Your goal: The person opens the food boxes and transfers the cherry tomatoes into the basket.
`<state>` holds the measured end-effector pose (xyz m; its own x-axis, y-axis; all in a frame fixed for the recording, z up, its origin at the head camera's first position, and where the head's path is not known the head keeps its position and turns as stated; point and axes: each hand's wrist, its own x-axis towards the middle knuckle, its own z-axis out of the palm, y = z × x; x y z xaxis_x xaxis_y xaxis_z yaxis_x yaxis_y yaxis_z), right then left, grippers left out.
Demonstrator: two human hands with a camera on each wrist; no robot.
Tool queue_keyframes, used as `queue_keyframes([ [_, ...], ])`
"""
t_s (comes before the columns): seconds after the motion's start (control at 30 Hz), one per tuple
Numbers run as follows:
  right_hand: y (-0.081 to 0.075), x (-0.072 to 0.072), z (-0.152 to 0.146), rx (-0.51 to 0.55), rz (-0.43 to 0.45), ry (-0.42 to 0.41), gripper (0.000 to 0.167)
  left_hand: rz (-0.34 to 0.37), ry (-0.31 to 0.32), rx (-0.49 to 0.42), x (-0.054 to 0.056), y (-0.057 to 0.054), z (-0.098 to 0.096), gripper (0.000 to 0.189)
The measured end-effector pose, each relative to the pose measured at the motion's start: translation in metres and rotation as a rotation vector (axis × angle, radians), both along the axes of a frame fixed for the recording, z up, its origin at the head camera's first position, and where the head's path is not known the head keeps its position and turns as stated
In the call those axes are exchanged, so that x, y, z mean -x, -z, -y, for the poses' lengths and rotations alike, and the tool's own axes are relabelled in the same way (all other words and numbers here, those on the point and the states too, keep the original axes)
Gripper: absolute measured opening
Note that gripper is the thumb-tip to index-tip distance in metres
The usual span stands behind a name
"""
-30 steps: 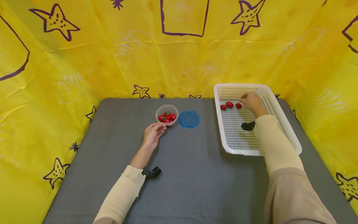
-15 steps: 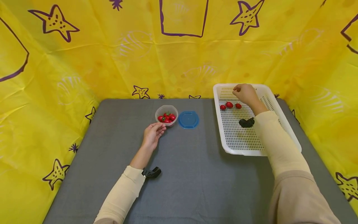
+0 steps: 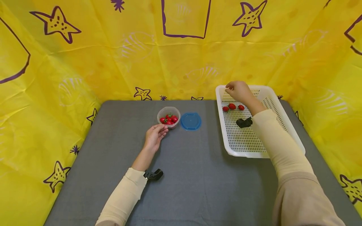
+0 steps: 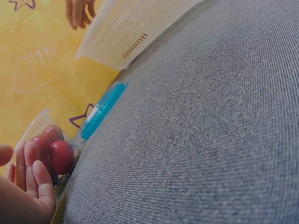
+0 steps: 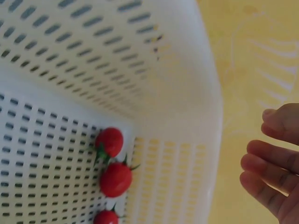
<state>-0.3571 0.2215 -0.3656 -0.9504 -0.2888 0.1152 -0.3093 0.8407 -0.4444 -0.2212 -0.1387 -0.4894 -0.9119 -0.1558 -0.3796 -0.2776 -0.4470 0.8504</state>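
My left hand (image 3: 154,136) is at the near side of a small clear plastic container (image 3: 161,110). Its straight fingers touch the container's rim, and its thumb stands apart in the left wrist view. Several cherry tomatoes (image 3: 169,119) lie inside. My right hand (image 3: 239,91) hovers above the far left rim of a white plastic basket (image 3: 288,125). In the right wrist view its fingers (image 5: 268,163) are slightly bent, away from the thumb, with nothing between them. On the basket's floor three cherry tomatoes (image 5: 116,179) with green stems sit by the far left corner.
A blue lid (image 3: 191,121) lies between the container and the basket on the grey table (image 3: 183,182). Behind the table hangs a yellow cloth (image 3: 181,69), which also runs along both sides. Each wrist wears a black strap (image 3: 154,174).
My right hand has moved left and upward, from beside the tomatoes in the basket to above its far left rim. The left hand and the tomatoes stay in place.
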Motion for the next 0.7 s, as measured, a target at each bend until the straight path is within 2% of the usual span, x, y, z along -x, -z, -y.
queue_keyframes([
  [0.23, -0.007, -0.003, 0.019, -0.004, -0.023, -0.052, 0.030, -0.005, 0.002, 0.001, 0.000, 0.000, 0.000, 0.006],
  [0.47, -0.007, -0.004, 0.040, 0.005, -0.026, -0.100, 0.029, -0.011, 0.000, -0.015, 0.000, 0.002, 0.000, 0.004],
  [0.7, -0.011, -0.008, 0.070, 0.019, -0.025, -0.176, 0.027, -0.005, 0.001, -0.004, 0.000, 0.001, 0.000, 0.005],
])
